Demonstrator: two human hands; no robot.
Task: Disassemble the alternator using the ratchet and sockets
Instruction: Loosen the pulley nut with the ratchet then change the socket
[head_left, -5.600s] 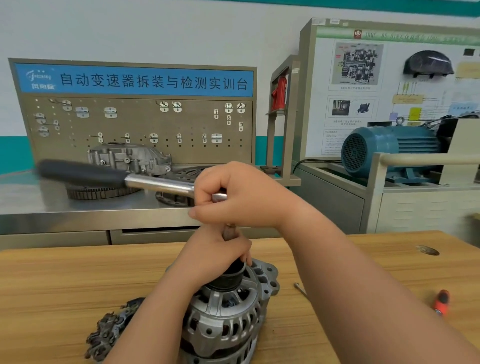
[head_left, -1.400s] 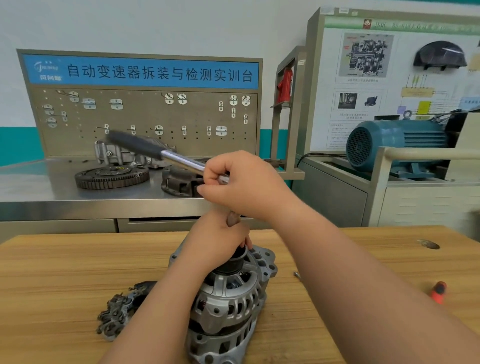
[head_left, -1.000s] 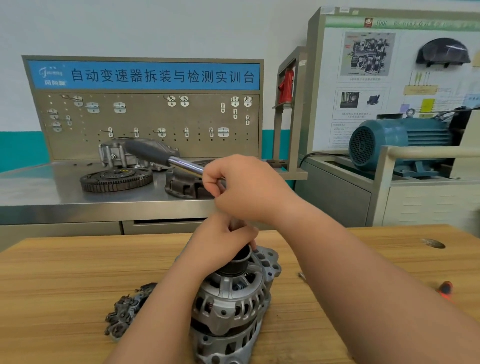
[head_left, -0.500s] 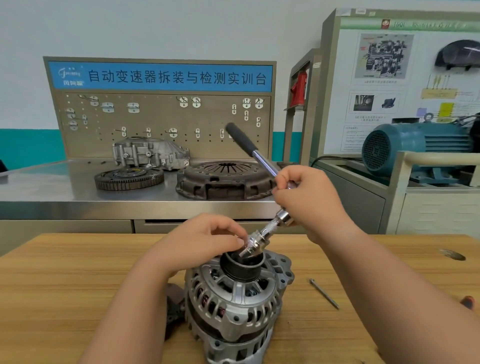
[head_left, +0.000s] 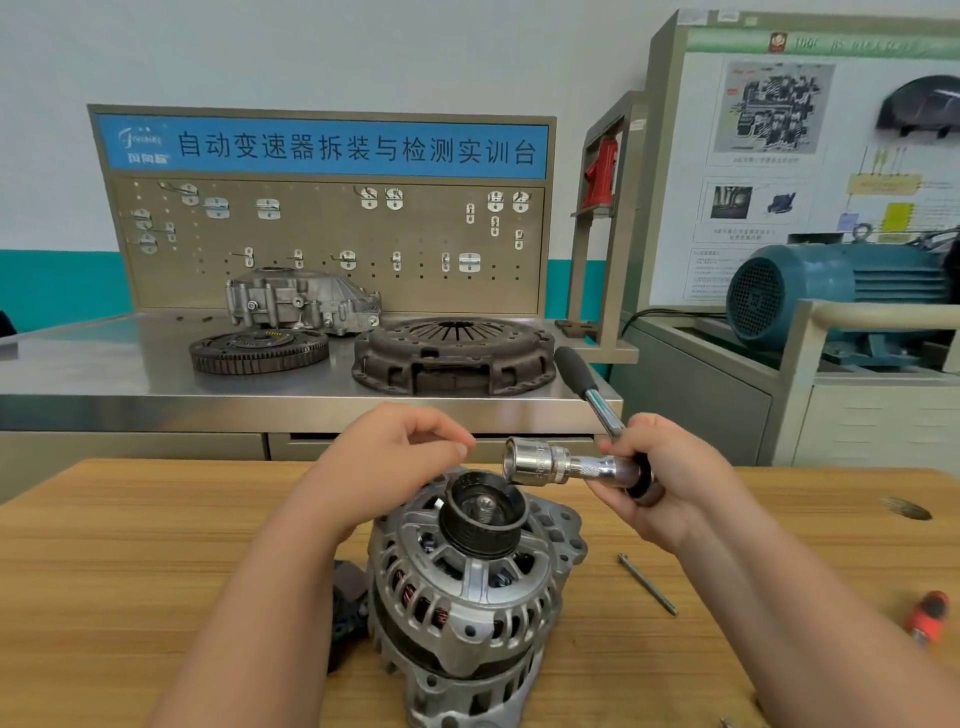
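The silver alternator stands on the wooden table, its black pulley facing up with the shaft end bare in the middle. My right hand grips the ratchet at its head. The chrome socket points left, level, just above and right of the pulley. The ratchet's black handle rises up and back. My left hand hovers above the pulley's left side, fingers loosely curled, thumb and forefinger close together; whether they pinch something small I cannot tell.
A thin metal pin lies on the table right of the alternator. A red-handled screwdriver sits at the right edge. A dark part lies behind the alternator's left side. On the steel bench behind rest a clutch cover, a flywheel and a housing.
The ratchet turned on the pulley nut, then my right hand lifted the socket off and swung it level to the right. My left hand released the pulley and rose.
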